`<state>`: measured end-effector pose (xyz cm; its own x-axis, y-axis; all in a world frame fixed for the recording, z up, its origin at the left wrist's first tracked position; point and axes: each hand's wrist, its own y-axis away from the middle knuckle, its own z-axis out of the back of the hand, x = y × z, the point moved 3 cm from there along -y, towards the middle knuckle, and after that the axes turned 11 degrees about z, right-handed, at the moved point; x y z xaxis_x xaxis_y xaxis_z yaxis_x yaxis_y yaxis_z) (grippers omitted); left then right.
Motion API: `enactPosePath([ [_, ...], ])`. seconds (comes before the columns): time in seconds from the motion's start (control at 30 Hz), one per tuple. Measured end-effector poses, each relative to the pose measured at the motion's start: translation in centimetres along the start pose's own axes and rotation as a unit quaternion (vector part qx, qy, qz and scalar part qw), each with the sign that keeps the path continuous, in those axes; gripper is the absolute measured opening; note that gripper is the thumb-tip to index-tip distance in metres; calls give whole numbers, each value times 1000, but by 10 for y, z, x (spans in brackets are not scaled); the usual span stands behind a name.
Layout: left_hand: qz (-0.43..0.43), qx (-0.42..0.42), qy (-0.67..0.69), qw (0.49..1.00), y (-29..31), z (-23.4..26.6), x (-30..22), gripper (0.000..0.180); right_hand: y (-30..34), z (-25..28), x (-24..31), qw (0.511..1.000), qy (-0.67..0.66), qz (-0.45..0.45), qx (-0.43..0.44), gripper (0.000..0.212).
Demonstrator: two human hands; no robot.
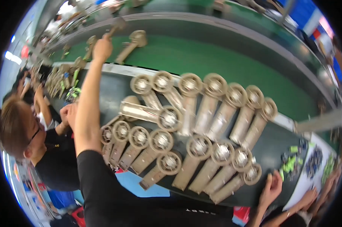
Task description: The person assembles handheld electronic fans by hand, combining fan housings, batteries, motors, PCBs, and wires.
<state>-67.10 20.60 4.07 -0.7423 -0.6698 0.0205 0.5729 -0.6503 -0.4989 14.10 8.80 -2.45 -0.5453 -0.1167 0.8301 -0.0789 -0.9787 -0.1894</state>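
My left hand (103,48) is stretched far forward over the green conveyor belt, closed around the handle of a beige hair dryer (118,25), blurred by motion. Beyond that hand, another hair dryer (138,39) lies on the belt. Across the dark worktable, several beige hair dryers (190,84) lie in two rough rows, their round heads showing silvery insides. One hair dryer (140,112) lies crosswise between the rows, its handle open with wires showing. My right hand (271,187) rests low at the right, fingers curled beside a small green piece (281,174); what it holds is unclear.
A co-worker (23,140) sits close on my left, with a heap of beige parts (61,79) beyond. At right lie small green and dark parts (291,164), a white sheet (305,178) and another person's hand (309,197). A metal rail (148,71) divides table and belt.
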Motion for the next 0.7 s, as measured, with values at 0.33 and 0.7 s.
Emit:
enactPosePath([
  [0.33,-161,-29,286,944,179,250,-232,32,-19,14,16,984,-151,-28,91,20],
  [0.7,-317,24,358,878,494,323,-343,47,-149,96,-13,966,233,72,-86,35],
])
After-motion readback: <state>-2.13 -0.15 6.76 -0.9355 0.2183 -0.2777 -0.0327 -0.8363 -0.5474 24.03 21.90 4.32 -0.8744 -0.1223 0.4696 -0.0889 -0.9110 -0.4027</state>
